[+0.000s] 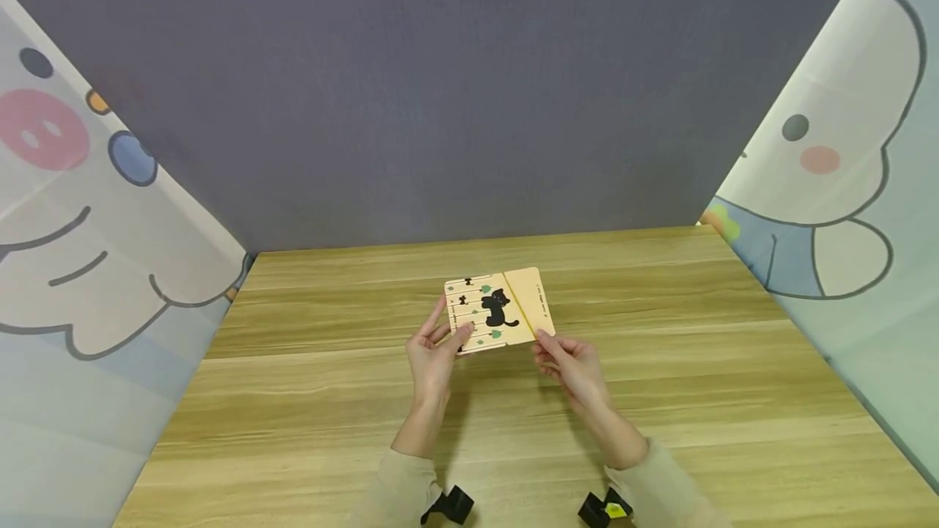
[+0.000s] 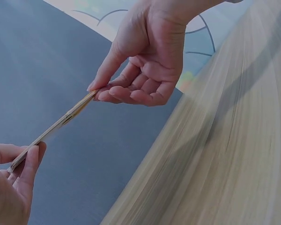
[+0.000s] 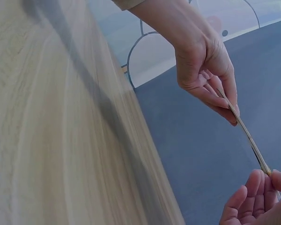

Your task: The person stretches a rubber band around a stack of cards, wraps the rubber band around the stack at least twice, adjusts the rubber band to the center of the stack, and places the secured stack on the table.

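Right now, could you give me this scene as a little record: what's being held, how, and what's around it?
Item: thin cream booklet
Cover: black cat, small green leaves
Fastening: yellow band across the cover, right of the cat
Left hand: pinches the left edge, thumb on the cover
Right hand: pinches the lower edge by the band
Position: held up off the wood-grain table
Behind: dark grey panel
Sides: cartoon-printed sheets
Inside pages: not visible

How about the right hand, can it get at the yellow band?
Likely yes: the right hand pinches the booklet near the lower end of the band, mostly uncovered across the front.
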Demonstrator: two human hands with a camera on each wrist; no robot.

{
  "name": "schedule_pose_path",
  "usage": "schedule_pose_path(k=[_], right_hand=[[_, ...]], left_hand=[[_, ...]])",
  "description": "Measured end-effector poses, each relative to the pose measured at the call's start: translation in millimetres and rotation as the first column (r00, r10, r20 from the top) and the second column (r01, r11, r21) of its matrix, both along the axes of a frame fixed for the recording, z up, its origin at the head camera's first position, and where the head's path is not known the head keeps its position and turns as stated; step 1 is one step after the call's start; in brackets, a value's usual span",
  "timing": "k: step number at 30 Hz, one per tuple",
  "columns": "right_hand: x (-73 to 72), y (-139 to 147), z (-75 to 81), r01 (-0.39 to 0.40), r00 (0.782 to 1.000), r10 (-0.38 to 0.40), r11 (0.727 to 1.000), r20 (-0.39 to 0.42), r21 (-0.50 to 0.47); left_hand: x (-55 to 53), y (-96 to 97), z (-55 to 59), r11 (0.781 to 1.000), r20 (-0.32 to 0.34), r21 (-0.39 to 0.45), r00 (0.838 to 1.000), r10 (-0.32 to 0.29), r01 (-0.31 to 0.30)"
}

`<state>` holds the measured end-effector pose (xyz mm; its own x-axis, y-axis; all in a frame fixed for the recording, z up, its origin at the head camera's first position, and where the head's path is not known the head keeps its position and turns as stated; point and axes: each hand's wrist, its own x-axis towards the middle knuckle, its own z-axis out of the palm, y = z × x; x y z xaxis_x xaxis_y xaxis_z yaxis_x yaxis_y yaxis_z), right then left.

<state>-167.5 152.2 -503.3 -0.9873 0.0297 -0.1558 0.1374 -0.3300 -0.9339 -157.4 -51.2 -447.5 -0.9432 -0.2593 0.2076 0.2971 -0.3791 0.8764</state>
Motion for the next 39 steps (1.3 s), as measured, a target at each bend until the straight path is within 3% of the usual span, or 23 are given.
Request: schedule_pose_path(k=[2, 5, 7, 10, 11, 14, 15, 22, 25, 28, 33, 34, 35, 36, 39], right_hand=[[3.5, -2.5, 4.0, -0.008, 1.0, 0.008, 1.0, -0.004, 0.001], [14.3, -8.5, 20.7, -0.047, 0.997, 0.046, 0.999, -0.065, -0.024], [21.4, -13.4, 31.2, -0.079, 0.991, 0.074, 0.996, -0.112, -0.041], [25.1, -19.5, 34.8, -0.096, 0.989, 0.09, 0.994, -0.12, -0.048], [22.5, -20.2, 28.0, -0.085, 0.991, 0.081, 0.996, -0.105, -0.033], [20.6, -19.6, 24.4, -0.066, 0.997, 0.066, 0.998, -0.036, 0.014], [21.5, -19.0, 27.1, -0.058, 0.998, 0.059, 0.998, -0.028, 0.018], [37.5, -25.0, 72.8, 0.067, 0.996, -0.069, 0.997, 0.05, 0.041], [40.5, -28.6, 82.5, 0.072, 0.993, -0.074, 0.997, 0.088, 0.019], [41.7, -32.1, 84.5, 0.038, 0.992, -0.039, 0.999, 0.12, 0.014], [42.1, -35.8, 81.8, -0.014, 0.994, 0.012, 1.0, 0.109, 0.016], [42.1, -35.3, 81.2, -0.012, 0.995, 0.011, 1.0, 0.101, 0.014], [42.0, -34.4, 80.4, -0.012, 0.996, 0.01, 1.0, 0.091, 0.015], [41.7, -32.5, 79.0, -0.021, 0.997, 0.019, 0.999, 0.08, 0.025], [41.8, -27.9, 78.3, -0.004, 0.998, 0.002, 0.999, 0.069, 0.037]], left_hand=[[1.8, 0.7, 3.8, 1.0, 0.01, 0.005, 1.0, 0.003, -0.003], [13.4, 6.3, 25.9, 0.998, 0.081, -0.038, 0.996, 0.046, -0.043], [14.3, 8.4, 25.9, 0.999, 0.073, -0.035, 0.997, 0.041, -0.038], [5.2, 9.0, 5.5, 1.0, 0.026, -0.019, 1.0, 0.012, -0.012], [1.8, 8.3, -2.4, 1.0, 0.001, -0.006, 1.0, 0.0, 0.0], [-1.1, 7.2, -9.8, 1.0, -0.008, -0.012, 1.0, 0.003, -0.004], [3.5, 7.5, -2.6, 0.999, 0.014, -0.031, 1.0, 0.015, -0.015], [5.1, 7.3, -1.3, 1.0, -0.028, 0.015, 1.0, -0.008, 0.008], [12.7, 10.6, 16.5, 0.999, 0.042, -0.016, 0.999, 0.03, -0.03], [14.6, 14.0, 20.9, 0.996, 0.111, -0.072, 0.992, 0.056, -0.048], [-3.2, 12.5, -23.8, 0.995, 0.044, -0.094, 0.999, 0.022, -0.018], [-4.6, 12.1, -27.0, 0.996, 0.029, -0.087, 0.999, 0.02, -0.017], [-4.2, 11.7, -26.4, 0.997, 0.016, -0.077, 1.0, 0.016, -0.015], [-1.0, 12.3, -18.7, 0.997, 0.035, -0.08, 0.999, 0.023, -0.02], [15.5, 13.6, 18.3, 0.998, 0.081, -0.065, 0.996, 0.028, -0.023]])
